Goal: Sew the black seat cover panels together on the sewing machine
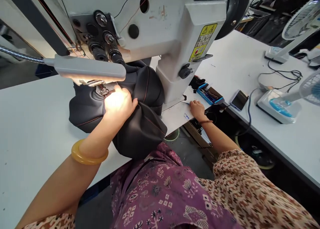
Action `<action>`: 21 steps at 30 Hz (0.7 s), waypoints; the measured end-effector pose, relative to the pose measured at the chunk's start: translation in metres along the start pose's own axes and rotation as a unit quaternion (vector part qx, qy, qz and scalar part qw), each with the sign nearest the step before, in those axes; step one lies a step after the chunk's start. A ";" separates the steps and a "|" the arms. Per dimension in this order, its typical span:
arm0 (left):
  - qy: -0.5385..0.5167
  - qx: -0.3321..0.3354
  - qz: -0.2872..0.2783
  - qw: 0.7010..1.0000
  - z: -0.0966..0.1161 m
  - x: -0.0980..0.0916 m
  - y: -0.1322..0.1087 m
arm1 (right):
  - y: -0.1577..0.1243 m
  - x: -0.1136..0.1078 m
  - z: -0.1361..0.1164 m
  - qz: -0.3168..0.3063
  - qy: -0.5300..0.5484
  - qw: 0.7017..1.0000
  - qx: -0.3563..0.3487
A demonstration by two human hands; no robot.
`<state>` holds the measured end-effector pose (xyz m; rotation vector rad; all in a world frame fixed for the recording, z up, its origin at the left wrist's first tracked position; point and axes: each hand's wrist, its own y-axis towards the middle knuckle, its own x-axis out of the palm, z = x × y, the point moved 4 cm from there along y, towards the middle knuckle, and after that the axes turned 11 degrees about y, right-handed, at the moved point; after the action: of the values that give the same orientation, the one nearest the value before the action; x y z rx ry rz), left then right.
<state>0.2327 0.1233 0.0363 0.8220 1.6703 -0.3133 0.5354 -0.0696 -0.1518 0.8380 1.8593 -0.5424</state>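
A sewing machine stands before me, its lit needle area partly hidden by my hand and the lamp. Under the needle lies a bunched black leather-like cover with orange-red stitched seams, draping over the table's front edge. My left hand is closed on this cover right beside the presser foot, fingers curled and washed out by the light. On the table right of the machine column, my right hand has its fingers drawn together at a thin bluish object, too small to name.
A grey lamp hangs low over the needle. To the right are a blue box of tools, a phone and white fans with loose cables. An open drawer sits below my right hand.
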 end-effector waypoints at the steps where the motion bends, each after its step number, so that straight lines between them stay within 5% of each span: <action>1: -0.003 -0.004 0.009 1.000 -0.001 0.000 -0.002 | -0.003 -0.001 -0.001 -0.006 0.007 1.000 -0.003; 9: -0.118 -0.011 -0.003 0.993 -0.013 0.015 0.001 | -0.031 -0.030 -0.043 -0.030 0.148 0.988 -0.037; 15: -0.132 -0.019 -0.031 0.991 -0.029 0.026 -0.022 | -0.033 -0.061 -0.146 -0.149 0.287 0.934 -0.155; 21: -0.096 -0.002 0.022 0.995 -0.035 0.035 -0.041 | -0.023 -0.070 -0.251 -0.315 0.177 0.899 -0.248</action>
<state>0.1777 0.1274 0.0038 0.7990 1.4708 -0.3485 0.3860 0.0652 0.0158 -0.0360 2.4688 -0.2762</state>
